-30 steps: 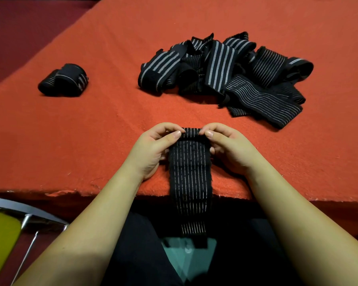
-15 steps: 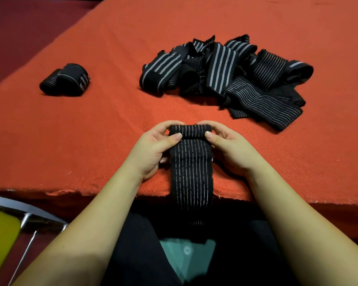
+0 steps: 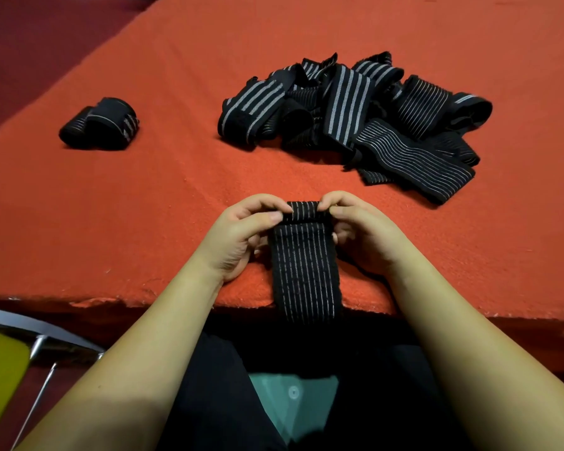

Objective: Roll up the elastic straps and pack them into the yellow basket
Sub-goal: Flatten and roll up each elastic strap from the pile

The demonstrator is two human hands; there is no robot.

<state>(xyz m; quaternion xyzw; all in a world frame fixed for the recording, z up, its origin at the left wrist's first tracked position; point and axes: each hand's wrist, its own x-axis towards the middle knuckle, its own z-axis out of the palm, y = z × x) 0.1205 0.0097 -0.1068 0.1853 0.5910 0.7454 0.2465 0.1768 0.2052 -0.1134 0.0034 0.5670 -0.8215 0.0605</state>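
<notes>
Looking down over the red table [image 3: 111, 222], I see the heap of loose straps [image 3: 355, 115] lying far and right of my hands, and two rolled straps [image 3: 100, 128] far to the left; the yellow basket itself I cannot make out, only a yellow edge at the near left corner. The strap I am working [image 3: 303, 271] runs with its long axis straight from far to near, draped over the near table edge and hanging down towards my lap. Its rolled end [image 3: 303, 211] sits at the far tip, crosswise, dead between both hands, so neither is nearer. My left hand [image 3: 238, 236] pinches the roll's left end and my right hand [image 3: 362, 236] pinches its right end, thumbs and curled fingers clamped on the fabric. I judge the next turn must travel towards me along that axis. Against a second ago, the roll looks thicker, less strap hangs below the edge, and the fingers curl tighter over the top.
</notes>
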